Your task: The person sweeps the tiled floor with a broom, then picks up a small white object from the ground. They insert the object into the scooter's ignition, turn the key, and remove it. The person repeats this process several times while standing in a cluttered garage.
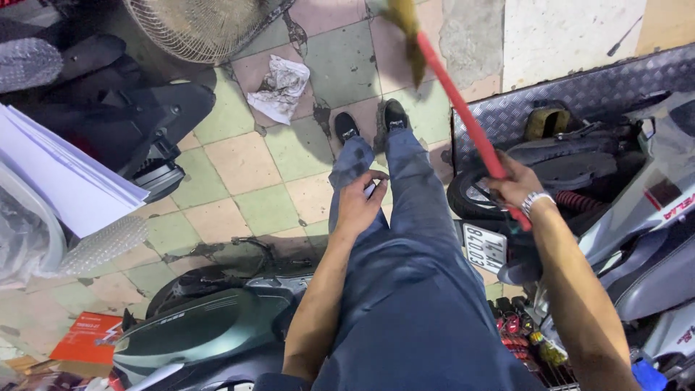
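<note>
The right hand [515,185] gripped a red broom handle [463,116] at frame right; the left hand [358,203], fingers curled around a small white object [371,190], rested on the thigh at centre.

The straw-coloured bristle head of the red-handled broom [402,18] is running out past the top edge, and motion is blurring it. The lower end of its red handle is disappearing behind the right hand [515,182]. The small white object [371,190] under the left hand's [360,205] fingers is showing too little to identify. The round wire-grille fan [195,27] is being cut by the top edge, and the dark green scooter body [199,337] by the bottom edge.
</note>
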